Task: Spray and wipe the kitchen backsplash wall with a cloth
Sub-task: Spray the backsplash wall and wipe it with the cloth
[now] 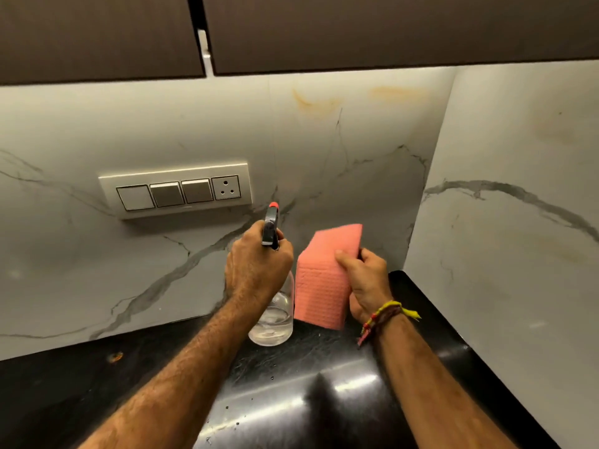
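The wall [324,163] runs straight ahead of me, white marble-look with grey veins, meeting a side panel at the right-hand corner. Two orange smears sit high up on it, just under the dark cabinets [389,30]. My left hand [256,270] has its fingers wrapped round the neck of the bottle [274,315], index on the trigger, with the red-tipped nozzle [274,205] aimed at the wall. The bottle is clear, with a little liquid at the bottom, and is raised off the tabletop [324,400]. My right hand [366,280] pinches the folded pink cloth [324,277] upright, thumb on its near face, just beside the bottle.

I judge the spraying to be the step in hand. To do it well I would lift the nozzle toward the smears, and keep the mist well clear of the switch plate [176,189] with its socket, just left of the nozzle. Short squeezes should avoid runs down the wall. The cloth should stay out of the spray path until it is time to wipe.

I can read no brand, label or writing anywhere.
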